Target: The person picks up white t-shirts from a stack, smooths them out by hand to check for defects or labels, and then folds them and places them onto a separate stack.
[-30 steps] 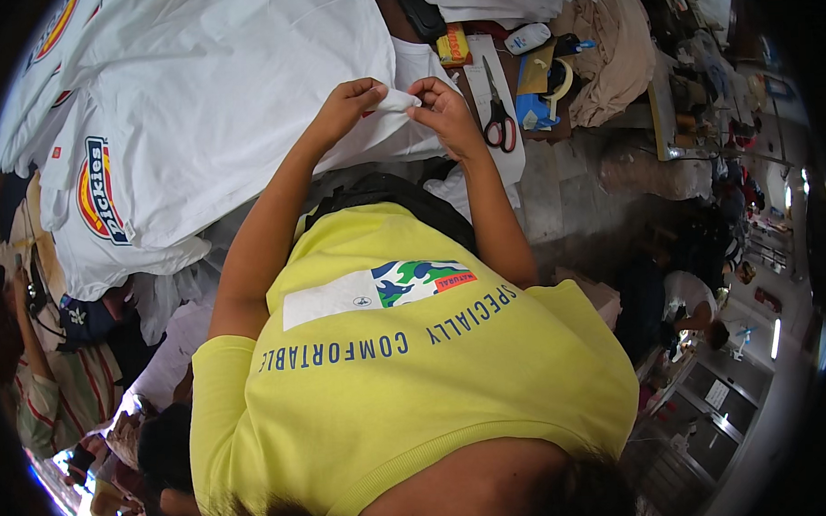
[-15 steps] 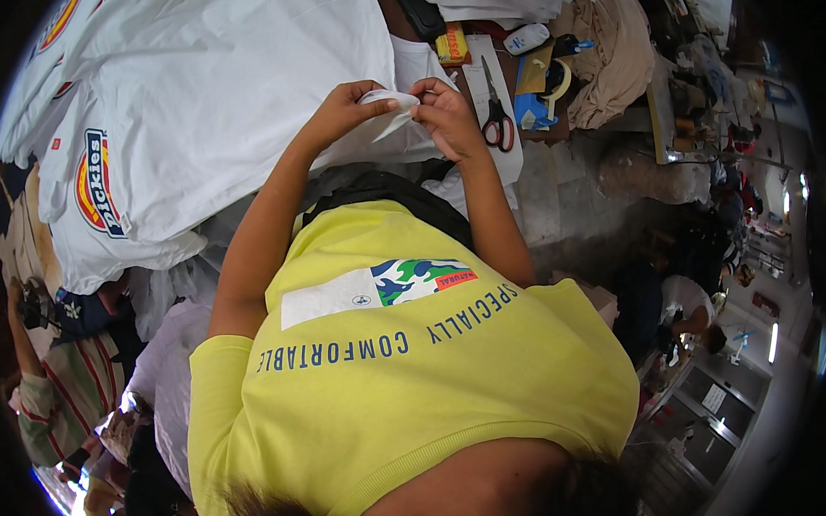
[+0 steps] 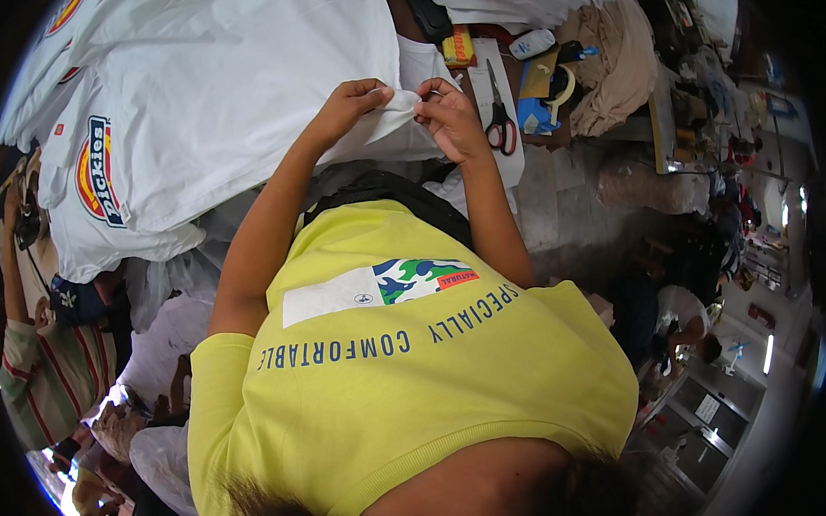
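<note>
A white T-shirt [image 3: 252, 91] lies spread over the table, its lower edge raised at the near right corner. My left hand [image 3: 353, 110] pinches that edge between thumb and fingers. Close by on the right, my right hand [image 3: 449, 118] pinches the same white fabric, its thumb and fingertips pressed together. A short stretch of cloth runs between the two hands. Whether anything small is held along with the fabric is too small to tell. More white shirts with a printed logo [image 3: 96, 173] lie to the left.
Scissors [image 3: 500, 132] with dark and red handles rest on a white paper strip just right of my right hand. Beyond are a yellow packet [image 3: 458, 47], a white bottle [image 3: 532, 43], a tape roll [image 3: 562, 84] and beige cloth [image 3: 615, 60]. A person in a striped shirt [image 3: 58, 370] is at left.
The cloth between my hands was bunched and folded over; now it is drawn flatter. My left hand has shifted slightly away from the right one.
</note>
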`<state>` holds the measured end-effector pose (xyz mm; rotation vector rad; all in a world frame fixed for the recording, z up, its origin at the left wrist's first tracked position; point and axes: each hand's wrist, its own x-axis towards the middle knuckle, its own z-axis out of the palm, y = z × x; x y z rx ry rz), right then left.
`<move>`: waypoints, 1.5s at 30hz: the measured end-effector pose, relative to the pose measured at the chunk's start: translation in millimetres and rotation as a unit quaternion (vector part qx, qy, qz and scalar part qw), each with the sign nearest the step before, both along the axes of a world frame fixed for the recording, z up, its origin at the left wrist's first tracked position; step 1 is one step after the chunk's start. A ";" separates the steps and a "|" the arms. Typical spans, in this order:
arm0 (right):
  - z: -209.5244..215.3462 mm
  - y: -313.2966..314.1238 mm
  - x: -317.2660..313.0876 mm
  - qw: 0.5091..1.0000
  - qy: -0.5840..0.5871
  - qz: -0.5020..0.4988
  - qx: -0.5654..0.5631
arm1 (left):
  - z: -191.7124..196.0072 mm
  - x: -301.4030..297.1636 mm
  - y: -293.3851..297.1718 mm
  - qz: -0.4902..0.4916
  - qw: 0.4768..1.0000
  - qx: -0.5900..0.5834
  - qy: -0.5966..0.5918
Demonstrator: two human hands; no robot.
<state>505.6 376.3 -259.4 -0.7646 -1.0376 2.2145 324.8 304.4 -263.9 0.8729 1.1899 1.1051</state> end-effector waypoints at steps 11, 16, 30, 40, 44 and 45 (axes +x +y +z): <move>8.6 -3.3 0.3 1.000 -0.009 0.008 0.024 | 3.2 0.4 -1.8 0.026 1.000 0.004 -0.015; 11.7 -6.2 -2.5 0.999 -0.016 -0.018 0.021 | 5.6 -0.3 -2.6 0.022 1.000 0.009 -0.011; 0.3 -1.8 5.9 0.937 -0.209 -0.079 0.267 | -14.6 -57.0 -54.4 0.156 0.803 0.189 0.544; -52.5 -10.7 25.2 0.813 -0.315 -0.136 0.471 | -51.6 -168.7 -278.7 0.507 0.513 -0.036 0.692; -64.6 -13.1 25.8 0.791 -0.345 -0.118 0.492 | -69.1 -179.1 -314.6 0.611 0.529 -0.099 0.580; -62.5 -13.8 24.1 0.787 -0.351 -0.113 0.496 | -79.0 -182.2 -317.1 0.652 0.588 -0.066 0.474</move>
